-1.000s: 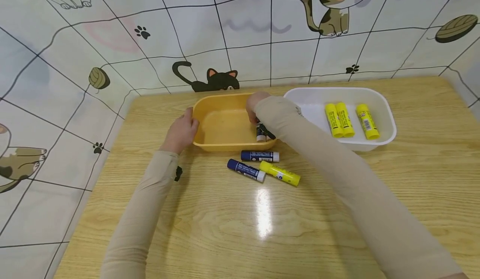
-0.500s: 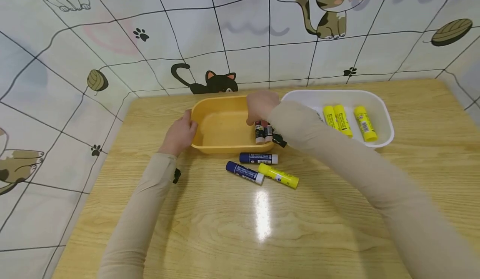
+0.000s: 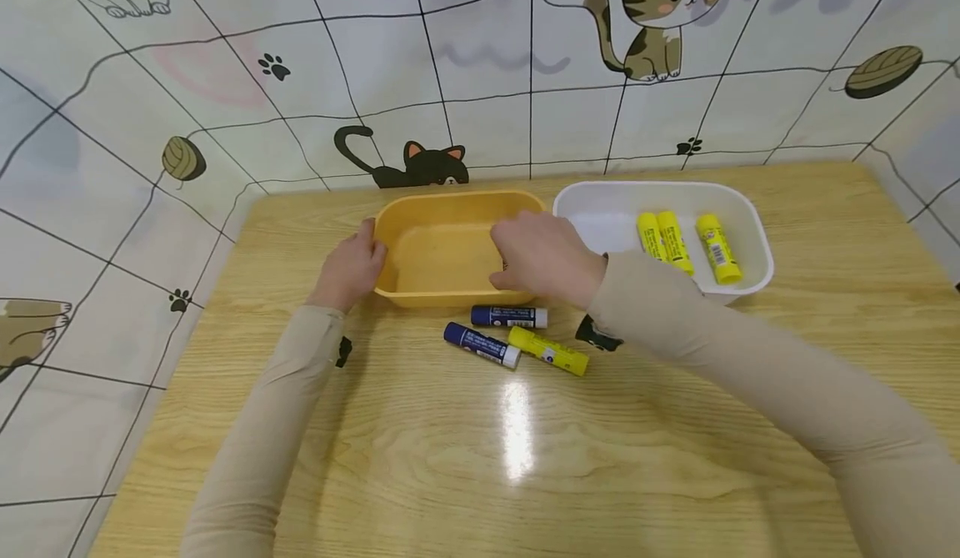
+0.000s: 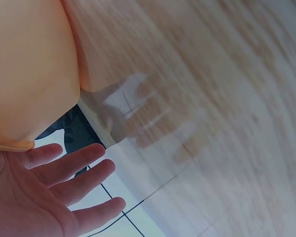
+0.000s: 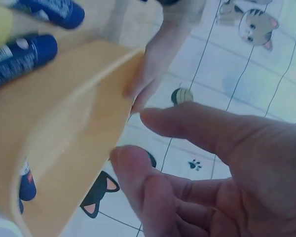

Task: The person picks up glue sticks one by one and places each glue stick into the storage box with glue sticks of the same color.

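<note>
My left hand (image 3: 348, 268) is at the left end of an orange tub (image 3: 386, 287). In the left wrist view its fingers (image 4: 84, 185) are spread and fairly straight beside the tub's wall. Over the tub's right part is my right hand (image 3: 543, 256), thumb and forefinger apart with nothing between them, as the right wrist view shows. Inside the tub lies a dark blue glue stick (image 5: 27, 185), mostly hidden by the wall. In front of the tub are two blue glue sticks, one nearer (image 3: 482, 345) and one farther (image 3: 508, 316), and a yellow glue stick (image 3: 549, 351).
A white tub (image 3: 759, 253) stands close to the orange tub's right side, with three yellow glue sticks (image 3: 717, 249) in it. Both tubs are on a wooden table (image 3: 420, 441) against a wall with cat drawings (image 3: 480, 74).
My right hand has risen from the glue sticks in the orange tub and turned, its wrist swinging right and nearer; it now covers them in the head view. The left hand stays at the tub's end.
</note>
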The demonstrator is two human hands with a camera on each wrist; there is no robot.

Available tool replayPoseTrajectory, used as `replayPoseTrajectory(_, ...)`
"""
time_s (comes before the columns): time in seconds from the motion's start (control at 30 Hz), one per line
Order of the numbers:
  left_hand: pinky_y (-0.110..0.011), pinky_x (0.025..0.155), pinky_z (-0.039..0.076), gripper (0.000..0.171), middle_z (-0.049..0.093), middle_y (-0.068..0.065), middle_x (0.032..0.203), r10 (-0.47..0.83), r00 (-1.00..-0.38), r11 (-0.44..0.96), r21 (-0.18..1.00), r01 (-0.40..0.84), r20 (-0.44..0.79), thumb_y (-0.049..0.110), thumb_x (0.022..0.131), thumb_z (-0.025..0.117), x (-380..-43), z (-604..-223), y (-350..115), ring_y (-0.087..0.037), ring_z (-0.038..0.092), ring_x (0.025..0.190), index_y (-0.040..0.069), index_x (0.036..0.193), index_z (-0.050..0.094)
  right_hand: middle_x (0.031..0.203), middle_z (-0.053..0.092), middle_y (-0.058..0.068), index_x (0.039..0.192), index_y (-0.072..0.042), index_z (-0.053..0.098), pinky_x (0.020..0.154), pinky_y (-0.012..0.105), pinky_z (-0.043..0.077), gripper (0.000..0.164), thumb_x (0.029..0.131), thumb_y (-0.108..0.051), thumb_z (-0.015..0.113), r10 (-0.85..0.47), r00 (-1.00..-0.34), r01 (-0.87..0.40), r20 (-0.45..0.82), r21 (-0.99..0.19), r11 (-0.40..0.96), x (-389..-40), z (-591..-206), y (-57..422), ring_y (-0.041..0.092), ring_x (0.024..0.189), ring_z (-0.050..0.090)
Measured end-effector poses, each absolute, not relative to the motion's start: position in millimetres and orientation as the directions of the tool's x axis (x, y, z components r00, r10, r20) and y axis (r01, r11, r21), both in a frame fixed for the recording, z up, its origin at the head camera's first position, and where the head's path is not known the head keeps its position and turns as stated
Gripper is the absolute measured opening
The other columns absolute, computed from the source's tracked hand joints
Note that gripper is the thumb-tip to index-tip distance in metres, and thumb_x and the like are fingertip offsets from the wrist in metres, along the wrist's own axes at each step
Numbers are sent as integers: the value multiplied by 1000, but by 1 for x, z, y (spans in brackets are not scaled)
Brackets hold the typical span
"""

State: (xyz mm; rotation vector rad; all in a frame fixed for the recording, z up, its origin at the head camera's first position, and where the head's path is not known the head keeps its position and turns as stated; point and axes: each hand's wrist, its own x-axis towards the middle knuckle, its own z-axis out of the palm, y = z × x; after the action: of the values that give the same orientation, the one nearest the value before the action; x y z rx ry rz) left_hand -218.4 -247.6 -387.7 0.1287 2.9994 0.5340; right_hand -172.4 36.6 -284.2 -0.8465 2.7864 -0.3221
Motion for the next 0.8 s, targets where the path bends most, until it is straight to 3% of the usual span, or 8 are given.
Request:
replayPoseTrajectory(0.13,-57,90,42,50,54,-33,121,98,-992,936,346,65,-79,23,101,28,-219,-389,-248,-44,57,99,-2,145,26,62,52,0,82,-6,60,44,30,43,23,83,-24,74,-598,-793,-557,-112,-264,788,-152,-296,47,17,54,51)
replayPoseTrajectory(0.27,-57,90,42,50,55,-32,119,96,-993,935,348,65,-73,22,101,28,-219,-389,-249,-44,57,98,-2,145,26,62,52,0,93,-2,64,42,28,42,29,82,-26,77,-625,-771,-589,-118,-238,772,-133,-316,56,16,52,49)
replayPoseTrajectory(0.57,-57,88,42,48,56,-31,115,102,-993,931,357,73,-63,22,101,29,-218,-390,-249,-43,57,95,-1,143,28,68,53,4,85,0,65,40,27,38,33,74,-24,84,-652,-758,-648,15,-140,749,-114,-356,73,16,51,46)
replayPoseTrajectory(0.8,-57,88,43,47,56,-31,115,101,-993,930,362,71,-65,22,101,29,-218,-390,-249,-42,56,94,0,143,28,64,49,2,81,-3,63,42,27,38,29,77,-26,81,-606,-789,-587,-100,-165,792,-116,-369,70,16,52,45)
